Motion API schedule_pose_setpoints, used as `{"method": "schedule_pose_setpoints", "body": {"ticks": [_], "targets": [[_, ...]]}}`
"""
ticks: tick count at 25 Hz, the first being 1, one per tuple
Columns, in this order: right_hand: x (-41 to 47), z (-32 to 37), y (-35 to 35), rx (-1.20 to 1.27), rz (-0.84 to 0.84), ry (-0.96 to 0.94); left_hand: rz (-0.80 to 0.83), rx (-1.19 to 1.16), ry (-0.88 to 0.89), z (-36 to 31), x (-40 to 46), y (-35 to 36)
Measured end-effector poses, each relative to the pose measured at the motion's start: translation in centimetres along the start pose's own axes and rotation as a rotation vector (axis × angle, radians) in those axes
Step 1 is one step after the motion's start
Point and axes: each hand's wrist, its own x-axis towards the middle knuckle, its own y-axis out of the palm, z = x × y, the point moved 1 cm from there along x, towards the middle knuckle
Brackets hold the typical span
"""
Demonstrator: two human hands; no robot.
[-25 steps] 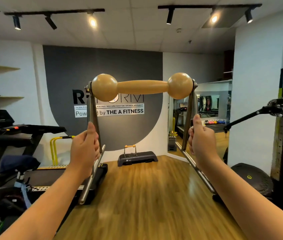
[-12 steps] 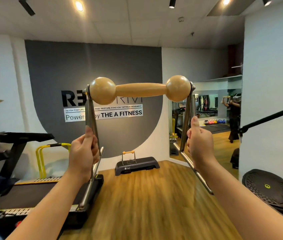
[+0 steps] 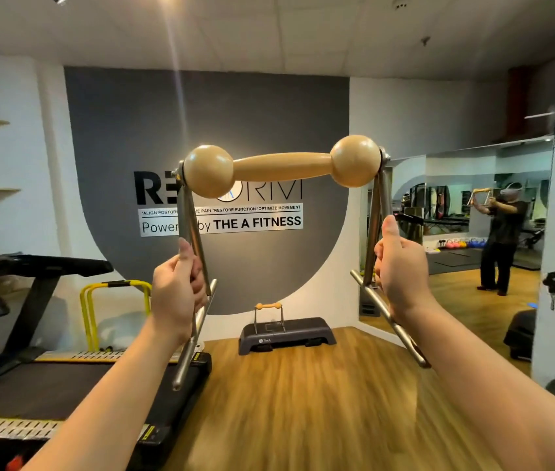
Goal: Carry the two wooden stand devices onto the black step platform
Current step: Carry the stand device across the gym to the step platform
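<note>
**Steel legs, wooden bar: carrying the second stand**

Steel uprights are where I hold this stand device with pale wooden dumbbell-shaped bar (image 3: 282,166): my left hand (image 3: 176,294) is wrapped tight round the left leg, my right hand (image 3: 401,266) round the right, thumbs up. It looks rigid and fairly heavy, and the polished metal could slip. Far ahead, the other small wooden stand device (image 3: 269,316) sits on the black step platform (image 3: 303,329). My fingertips are hidden behind the legs; the near floor is blurred.
</note>
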Motion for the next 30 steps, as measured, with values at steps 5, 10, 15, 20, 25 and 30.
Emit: {"method": "schedule_pose_setpoints", "body": {"ticks": [5,10,15,20,25,30], "targets": [[8.7,-8.8,3.8,-0.018,-0.021,0.038,-0.003,0.017,-0.004,9.4,8.7,1.7],[16.7,-17.5,9.0,0.024,-0.02,0.139,0.039,0.04,-0.017,17.9,19.5,2.2],[26.5,-24.2,15.0,-0.034,-0.054,0.129,0.052,0.061,-0.012,25.0,32.4,3.6],[35.6,-31.7,18.8,-0.025,-0.081,0.125,0.062,0.07,-0.002,32.5,41.9,6.0],[45.7,-40.8,21.1,0.004,-0.097,0.122,0.054,0.072,0.007,40.8,51.2,9.7],[59.1,-48.5,23.4,-0.022,-0.083,0.126,0.003,0.074,0.037,49.6,61.7,15.8]]}}
